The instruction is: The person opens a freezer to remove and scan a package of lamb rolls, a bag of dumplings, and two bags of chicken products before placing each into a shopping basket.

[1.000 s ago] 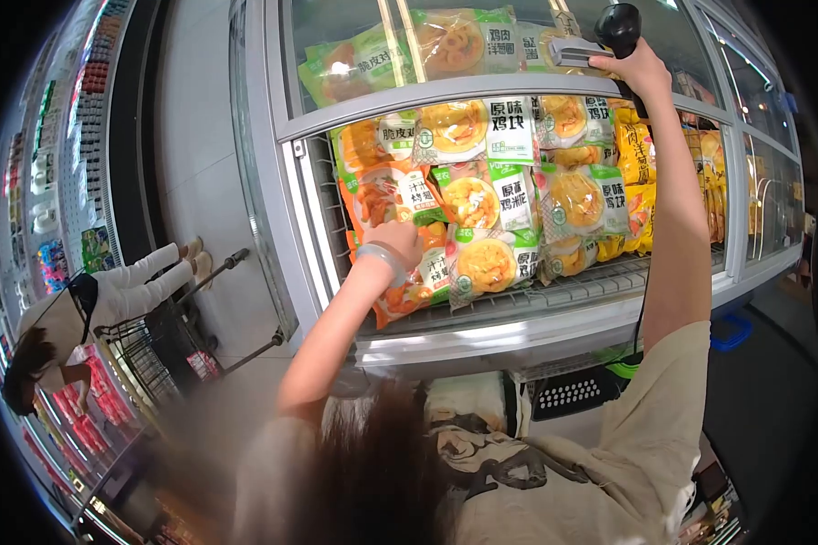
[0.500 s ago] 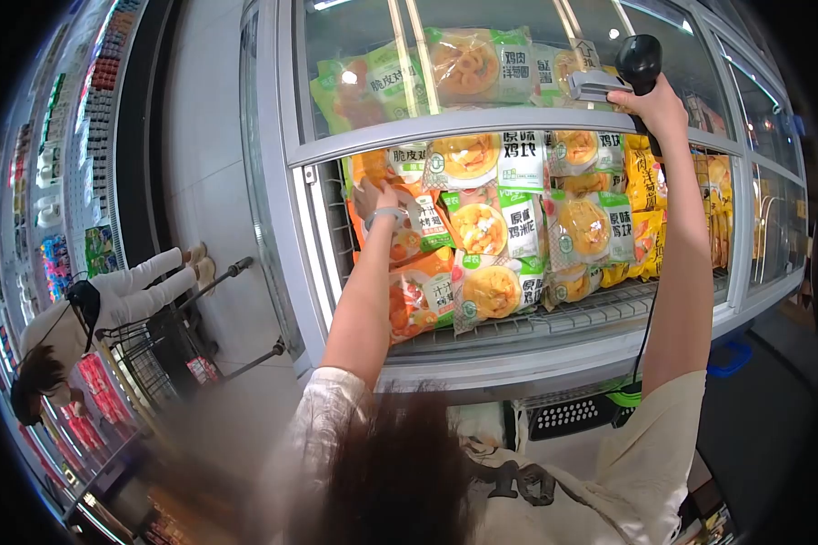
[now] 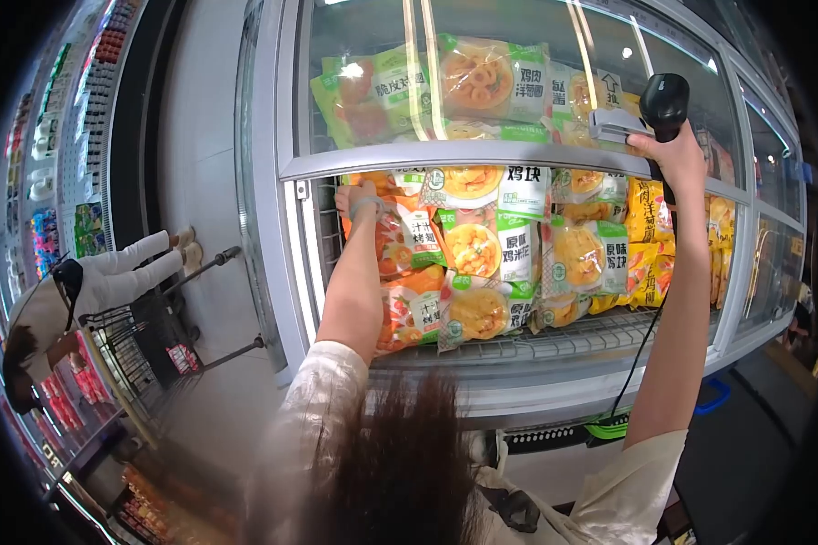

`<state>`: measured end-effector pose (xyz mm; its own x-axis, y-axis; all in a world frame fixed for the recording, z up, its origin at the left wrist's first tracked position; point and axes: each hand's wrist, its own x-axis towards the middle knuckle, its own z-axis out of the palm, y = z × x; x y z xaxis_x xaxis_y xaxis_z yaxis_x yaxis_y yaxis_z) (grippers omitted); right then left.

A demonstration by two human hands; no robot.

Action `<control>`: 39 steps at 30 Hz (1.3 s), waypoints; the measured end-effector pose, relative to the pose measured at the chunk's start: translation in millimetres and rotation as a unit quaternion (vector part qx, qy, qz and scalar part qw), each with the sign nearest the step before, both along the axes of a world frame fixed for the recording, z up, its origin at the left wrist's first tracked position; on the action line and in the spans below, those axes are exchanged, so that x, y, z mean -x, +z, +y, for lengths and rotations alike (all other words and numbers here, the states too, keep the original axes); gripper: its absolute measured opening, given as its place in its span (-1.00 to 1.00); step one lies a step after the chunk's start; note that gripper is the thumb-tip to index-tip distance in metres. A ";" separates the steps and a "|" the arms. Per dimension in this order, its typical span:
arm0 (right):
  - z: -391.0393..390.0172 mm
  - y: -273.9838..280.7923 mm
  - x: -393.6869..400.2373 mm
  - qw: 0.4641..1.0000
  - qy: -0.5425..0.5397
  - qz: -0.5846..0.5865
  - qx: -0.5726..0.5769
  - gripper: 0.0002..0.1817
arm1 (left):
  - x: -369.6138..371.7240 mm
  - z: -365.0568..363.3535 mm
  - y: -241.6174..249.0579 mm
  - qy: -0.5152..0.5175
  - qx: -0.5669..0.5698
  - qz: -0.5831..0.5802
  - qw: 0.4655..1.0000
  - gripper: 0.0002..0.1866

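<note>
Your left hand [image 3: 358,194], fingers bent and partly spread, reaches over the left end of the orange bags [image 3: 396,240]; whether it grips one cannot be told. A pale wristband [image 3: 365,206] encircles the wrist just behind it. On the side of this hand toward you lies a further orange-and-white bag [image 3: 407,318]. To its right, white-and-green bags [image 3: 473,250] with food pictures lie in rows, and beyond these, farther right, yellow bags [image 3: 646,207] fill part of the wire basket [image 3: 600,338]. Well to the right of your left hand, your right hand [image 3: 677,162] is mostly closed round the grip of a black handheld device [image 3: 665,104], with one digit extended to the grey handle [image 3: 614,125] of the glass lid [image 3: 509,23]. From below the right hand, a thin black cable [image 3: 646,356] runs down toward you. Beyond the left hand, more bags show through the glass. Well apart, to the left of both hands, stand a person in pale clothes [image 3: 109,280], a shopping cart [image 3: 127,350] and stocked shelves [image 3: 50,163].
</note>
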<state>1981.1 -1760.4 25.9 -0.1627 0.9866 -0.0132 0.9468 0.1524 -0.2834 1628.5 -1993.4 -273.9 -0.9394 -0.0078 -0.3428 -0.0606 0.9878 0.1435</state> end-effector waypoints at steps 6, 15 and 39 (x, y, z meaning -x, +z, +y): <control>-4.9 7.6 4.4 0.999 -0.009 0.019 0.027 -0.17 | 7.4 -0.3 51.8 0.090 -0.160 -0.129 0.975 -0.62; -3.7 -2.2 -1.1 0.999 -0.003 0.050 0.008 -0.23 | -52.1 -8.8 121.5 -0.147 -0.100 0.037 0.983 -0.75; -11.5 3.3 1.4 0.993 0.013 0.111 -0.030 -0.34 | -76.6 -14.7 160.7 -0.382 -0.238 0.182 0.874 -0.85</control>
<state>1979.6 -1771.9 29.2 -0.1806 0.9800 0.0841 0.8579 0.1988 -0.4738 1705.1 -2008.2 -113.2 -0.6548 0.7323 0.1869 0.7267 0.5422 0.4219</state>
